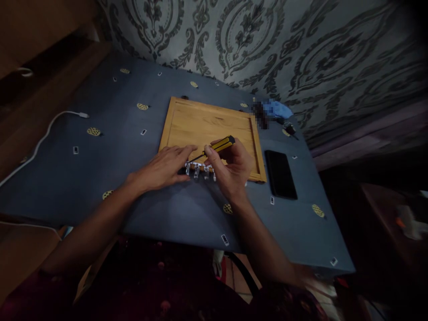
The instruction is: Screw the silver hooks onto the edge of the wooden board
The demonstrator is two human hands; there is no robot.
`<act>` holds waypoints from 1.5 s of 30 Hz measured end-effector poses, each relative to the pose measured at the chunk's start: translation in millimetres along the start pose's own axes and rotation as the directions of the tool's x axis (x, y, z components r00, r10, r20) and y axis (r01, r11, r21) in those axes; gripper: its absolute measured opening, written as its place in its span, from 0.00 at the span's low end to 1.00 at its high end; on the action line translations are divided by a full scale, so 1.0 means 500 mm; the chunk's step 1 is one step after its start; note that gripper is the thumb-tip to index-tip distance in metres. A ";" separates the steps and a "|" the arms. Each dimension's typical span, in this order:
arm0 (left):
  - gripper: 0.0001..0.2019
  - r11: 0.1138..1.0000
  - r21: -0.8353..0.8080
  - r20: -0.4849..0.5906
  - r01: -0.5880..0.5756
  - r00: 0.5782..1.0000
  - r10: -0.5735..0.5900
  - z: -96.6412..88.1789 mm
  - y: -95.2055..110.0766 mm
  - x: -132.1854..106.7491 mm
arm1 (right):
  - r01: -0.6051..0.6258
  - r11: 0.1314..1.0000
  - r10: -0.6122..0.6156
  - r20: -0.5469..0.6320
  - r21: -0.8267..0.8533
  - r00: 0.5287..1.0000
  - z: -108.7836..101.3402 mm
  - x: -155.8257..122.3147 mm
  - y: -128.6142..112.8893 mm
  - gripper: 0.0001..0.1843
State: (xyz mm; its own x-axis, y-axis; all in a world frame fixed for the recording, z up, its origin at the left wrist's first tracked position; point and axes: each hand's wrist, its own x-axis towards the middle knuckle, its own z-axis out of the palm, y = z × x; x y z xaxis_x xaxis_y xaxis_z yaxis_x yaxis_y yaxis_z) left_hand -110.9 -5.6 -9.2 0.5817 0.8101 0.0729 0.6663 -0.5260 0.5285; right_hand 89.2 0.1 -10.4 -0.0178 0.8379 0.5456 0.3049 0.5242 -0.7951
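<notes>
My right hand (231,170) grips a yellow-and-black screwdriver (219,146), its thin shaft slanting down to the left. The tip meets a row of small clear and metal terminal pieces (199,170) lying at the near edge of a wooden tray (187,120). My left hand (166,166) lies flat beside them, fingers stretched out and pressing on the left end of the row. Part of the row is hidden under my right hand.
A black phone (280,173) lies right of the tray on the blue patterned table (110,147). A white cable (47,133) runs along the left side. A blue cloth (277,108) and small dark items sit at the back right by the wallpapered wall.
</notes>
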 end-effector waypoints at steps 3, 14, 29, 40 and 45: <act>0.33 1.000 -0.002 -0.002 0.006 1.000 -0.006 -0.001 0.001 0.000 | -0.019 1.000 0.019 0.009 0.004 1.000 -0.001 -0.002 0.000 0.13; 0.37 1.000 -0.012 -0.009 0.001 1.000 -0.001 0.003 -0.006 -0.001 | 0.011 0.999 -0.012 -0.052 -0.030 0.999 -0.026 0.011 -0.007 0.13; 0.36 0.999 0.019 -0.033 -0.034 0.999 0.034 0.009 -0.025 -0.001 | -0.080 0.995 0.075 -0.084 -0.060 0.994 -0.057 0.009 0.011 0.16; 0.37 1.000 -0.018 -0.028 -0.019 0.999 0.018 0.006 -0.025 -0.002 | -0.225 0.971 0.229 -0.040 0.074 0.973 -0.066 0.016 0.035 0.20; 0.36 1.000 -0.011 -0.034 -0.012 0.999 0.012 0.008 -0.030 -0.002 | -0.317 0.944 0.317 0.015 0.089 0.948 -0.073 0.023 0.064 0.17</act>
State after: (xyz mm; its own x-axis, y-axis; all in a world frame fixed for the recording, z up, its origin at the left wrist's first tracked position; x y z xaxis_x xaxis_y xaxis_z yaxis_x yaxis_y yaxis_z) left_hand -119.6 0.7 -20.6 0.5734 0.8121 0.1082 0.6540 -0.5332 0.5367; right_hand 133.8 21.0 -20.1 0.0651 0.9630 0.2615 0.2091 0.2431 -0.9472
